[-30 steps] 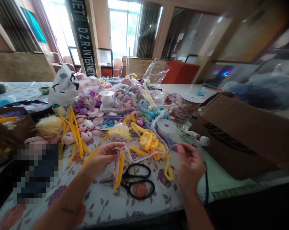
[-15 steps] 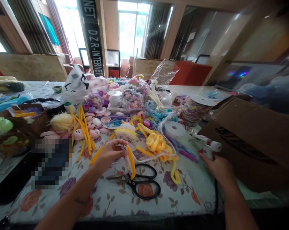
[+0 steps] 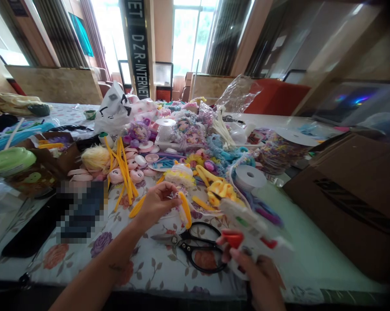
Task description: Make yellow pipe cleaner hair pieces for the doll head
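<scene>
My left hand (image 3: 156, 202) pinches a small craft piece with a yellow pipe cleaner (image 3: 185, 209) hanging from it, above the floral tablecloth. My right hand (image 3: 258, 272) is wrapped round the grip of a white glue gun (image 3: 250, 224) with an orange trigger, its nozzle aimed towards the piece in my left hand. The gun is blurred by motion. Black scissors (image 3: 195, 246) lie on the cloth between my hands, partly open.
Doll heads (image 3: 127, 172), yellow pipe cleaners (image 3: 122, 166), ribbon spools (image 3: 248, 177) and plastic bags crowd the table's middle. A brown cardboard box (image 3: 353, 194) stands at the right. A green lidded container (image 3: 9, 160) sits at the left. A blurred-out patch (image 3: 81, 211) lies near my left forearm.
My right hand reached to the glue gun by the box, took hold of it and brought it towards the piece in my left hand. The view has shifted to the right.
</scene>
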### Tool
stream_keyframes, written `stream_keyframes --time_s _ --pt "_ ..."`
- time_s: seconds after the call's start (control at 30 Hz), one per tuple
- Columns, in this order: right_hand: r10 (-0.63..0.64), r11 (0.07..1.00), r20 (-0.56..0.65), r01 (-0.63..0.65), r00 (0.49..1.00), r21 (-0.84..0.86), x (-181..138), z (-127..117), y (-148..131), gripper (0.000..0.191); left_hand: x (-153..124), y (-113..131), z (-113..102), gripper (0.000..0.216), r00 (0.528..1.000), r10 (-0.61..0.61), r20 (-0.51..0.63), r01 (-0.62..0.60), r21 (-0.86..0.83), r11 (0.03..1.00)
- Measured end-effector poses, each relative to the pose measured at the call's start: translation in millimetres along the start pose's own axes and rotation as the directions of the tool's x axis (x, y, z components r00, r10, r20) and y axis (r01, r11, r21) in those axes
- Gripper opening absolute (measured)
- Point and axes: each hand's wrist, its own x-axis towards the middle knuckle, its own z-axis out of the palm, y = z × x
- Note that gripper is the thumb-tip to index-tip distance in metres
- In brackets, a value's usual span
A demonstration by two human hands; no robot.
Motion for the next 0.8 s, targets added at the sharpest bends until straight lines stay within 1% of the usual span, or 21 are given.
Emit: stream_keyframes --time_s 0.03,0.1,0.17,0.23,0.37,0.43,0.6,0.8 --pt "0.019 1.000 0.073 -0.021 0.997 0.022 -4 11 0 0.023 0 0 -1 0.031 1.000 0.001 -0.005 -0.001 0.008 1.000" --pt "0.062 0.995 0.175 -0.074 0.983 0.063 -9 26 1 0.026 1 1 -2 0.030 1.000 0.006 -0.014 -0.006 0.030 1.000" --pt "0.088 0.992 0.220 -0.106 0.972 0.072 -13 34 1 0.029 1 2 -3 0.029 1.000 0.015 -0.020 -0.013 0.063 0.998" --pt "0.090 0.993 0.218 -0.105 0.972 0.054 -14 39 1 0.032 0 4 -2 0.029 1.000 0.012 -0.021 -0.010 0.104 0.994" --pt "0.091 0.996 0.178 -0.094 0.980 0.006 -14 42 2 0.040 -2 6 1 0.025 1.000 0.002 -0.012 0.000 0.179 0.984" --pt "0.099 0.995 0.187 -0.099 0.977 -0.008 -14 43 3 0.042 -3 6 3 0.023 1.000 0.012 -0.009 -0.010 0.206 0.979" --pt "0.089 0.996 0.216 -0.090 0.972 -0.006 -13 43 4 0.044 -3 4 2 0.022 0.999 0.043 -0.001 -0.041 0.249 0.968" --pt "0.089 0.995 0.232 -0.095 0.969 0.013 -13 44 4 0.042 -4 3 1 0.022 0.999 0.044 0.001 -0.043 0.278 0.960"
